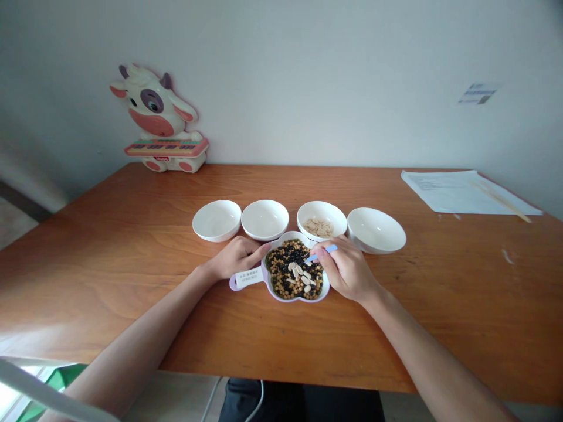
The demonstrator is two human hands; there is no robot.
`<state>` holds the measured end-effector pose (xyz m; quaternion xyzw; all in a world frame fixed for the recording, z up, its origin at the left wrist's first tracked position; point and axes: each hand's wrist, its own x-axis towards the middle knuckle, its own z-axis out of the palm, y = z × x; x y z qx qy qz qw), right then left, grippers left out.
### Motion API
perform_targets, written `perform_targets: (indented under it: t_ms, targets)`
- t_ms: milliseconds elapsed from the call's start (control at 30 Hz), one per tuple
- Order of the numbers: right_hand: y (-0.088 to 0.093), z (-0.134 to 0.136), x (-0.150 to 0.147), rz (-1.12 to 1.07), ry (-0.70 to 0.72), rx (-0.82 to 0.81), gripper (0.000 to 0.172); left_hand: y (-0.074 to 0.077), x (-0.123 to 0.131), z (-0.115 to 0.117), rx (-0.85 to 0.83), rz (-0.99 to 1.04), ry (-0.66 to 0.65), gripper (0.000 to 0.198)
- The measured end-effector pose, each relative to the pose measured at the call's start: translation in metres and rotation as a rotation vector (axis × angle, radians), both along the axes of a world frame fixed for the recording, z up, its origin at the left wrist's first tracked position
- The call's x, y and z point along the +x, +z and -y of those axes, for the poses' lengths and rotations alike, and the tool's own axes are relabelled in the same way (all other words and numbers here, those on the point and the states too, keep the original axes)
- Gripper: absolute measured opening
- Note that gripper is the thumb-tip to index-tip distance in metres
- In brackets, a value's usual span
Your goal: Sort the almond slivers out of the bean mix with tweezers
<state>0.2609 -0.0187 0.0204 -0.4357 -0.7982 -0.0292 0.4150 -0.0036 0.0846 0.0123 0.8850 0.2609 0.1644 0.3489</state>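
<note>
Nearest the camera, both bare forearms reach across the wooden table (132,316) from the near edge. The left hand (237,258) lies relaxed, its fingers (261,251) extended and released, touching the rim of a white flower-shaped dish (290,235) with a labelled handle. The dish holds a mix of black, green and yellow beans (281,261) topped with pale seeds (299,275). The right hand (345,269) pinches a pale blue plastic utensil (323,254) over the beans. Behind stand four white bowls, the third holding pale seeds (319,227). A cow toy (153,111) sits farther left against the wall, and papers (461,192) lie far right.
</note>
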Motion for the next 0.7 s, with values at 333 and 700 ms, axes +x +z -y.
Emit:
perform_targets:
  t_ms: [333,700]
  targets:
    - [0.0059,0.0044,0.0033,-0.103,-0.114,0.061,0.025,0.0016,0.001,0.0008,0.011,0.01,-0.002,0.062]
    - [0.0076,0.0031,0.0045,-0.024,-0.018,0.038,0.023,0.0003,0.0008,0.0006,-0.008,0.014,-0.009,0.061]
